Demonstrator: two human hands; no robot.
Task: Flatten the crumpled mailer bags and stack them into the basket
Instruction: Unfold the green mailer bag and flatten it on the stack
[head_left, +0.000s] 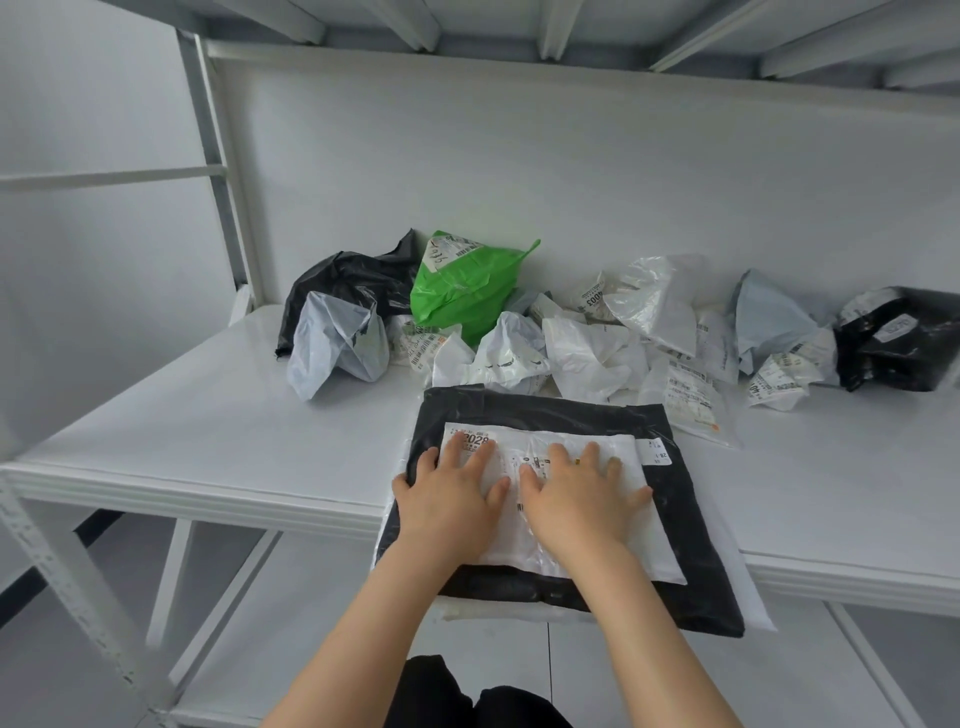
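From the head view, the left hand (449, 493) and the right hand (582, 499) are lying side by side, fingers straight and spread, palms pressing flat on a white mailer (647, 530), grasping nothing. It is resting on a flattened black mailer (545, 410) overhanging the front edge of the white shelf (208, 441). Crumpled bags (587, 358), including a green bag (467, 291), are sitting behind.

The white shipping label (519, 440) on the flat black plastic mailer bag (545, 410) shows "2028" in bold at its top left. A small white tag (658, 453) at the bag's right edge reads "28-1". A crumpled white paper label (594, 299) farther back shows "003". The other print is too small to read.
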